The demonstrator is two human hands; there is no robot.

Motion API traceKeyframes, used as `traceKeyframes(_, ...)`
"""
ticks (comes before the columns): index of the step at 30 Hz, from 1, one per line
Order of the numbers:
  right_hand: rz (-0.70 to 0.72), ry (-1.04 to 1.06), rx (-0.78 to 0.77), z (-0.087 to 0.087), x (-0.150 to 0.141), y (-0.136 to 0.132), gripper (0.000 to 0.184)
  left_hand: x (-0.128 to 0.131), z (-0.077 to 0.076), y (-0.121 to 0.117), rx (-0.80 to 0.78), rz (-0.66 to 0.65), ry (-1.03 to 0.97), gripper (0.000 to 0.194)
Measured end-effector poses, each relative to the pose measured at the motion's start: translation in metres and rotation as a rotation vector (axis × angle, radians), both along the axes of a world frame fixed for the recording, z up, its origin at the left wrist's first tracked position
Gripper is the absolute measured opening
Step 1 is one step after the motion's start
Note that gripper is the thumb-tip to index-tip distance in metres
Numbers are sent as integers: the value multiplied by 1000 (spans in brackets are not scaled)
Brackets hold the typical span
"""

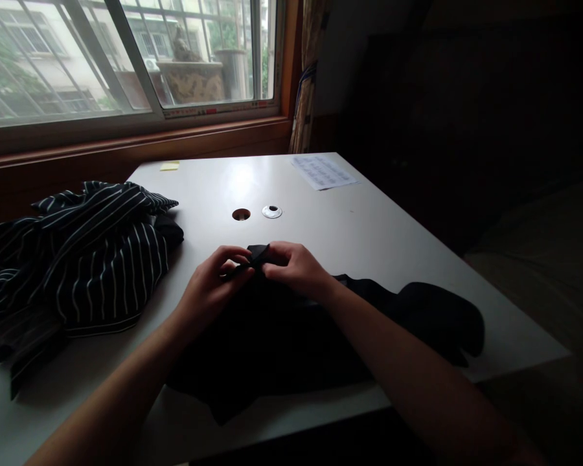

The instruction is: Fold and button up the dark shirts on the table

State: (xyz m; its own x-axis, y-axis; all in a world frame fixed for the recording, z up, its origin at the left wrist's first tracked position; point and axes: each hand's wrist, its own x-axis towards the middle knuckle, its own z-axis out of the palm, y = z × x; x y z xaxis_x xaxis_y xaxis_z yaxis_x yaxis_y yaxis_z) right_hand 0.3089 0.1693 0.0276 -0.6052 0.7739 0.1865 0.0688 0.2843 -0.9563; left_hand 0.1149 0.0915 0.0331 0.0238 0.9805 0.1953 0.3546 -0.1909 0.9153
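Observation:
A black garment (272, 343) lies spread across the front of the white table, one long part stretching to the right. Near its far edge, my left hand (218, 278) pinches the dark cloth between thumb and fingers. My right hand (296, 265) grips the same gathered bit from the other side, so the two hands almost meet. A small fold of the cloth stands up between the fingertips. The garment is too dark to make out its exact kind.
To the left sits a heap of dark striped cloth (107, 265). The white table (398, 239) has a round hole (241, 214) with a white ring-shaped cover (272, 211) beside it. Farther back lie a printed sheet (323, 171) and a yellow note (170, 166), below a window (126, 58).

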Motion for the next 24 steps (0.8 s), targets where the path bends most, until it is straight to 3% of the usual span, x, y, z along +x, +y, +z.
traceKeyframes(4, 127, 104, -431, 2, 4, 1, 20, -7, -6, 5, -111, -69, -232, 24)
traceKeyframes(8, 167, 175, -646, 4, 6, 0, 21, -6, -11, 7, -248, -122, -535, 23)
traceKeyframes(15, 261, 252, -739, 8, 7, -3, 19, 1, -15, 3, -328, -225, -788, 19)
traceKeyframes(24, 260, 243, -721, 6, 8, -3, 18, 4, -17, -1, -333, -225, -792, 19)
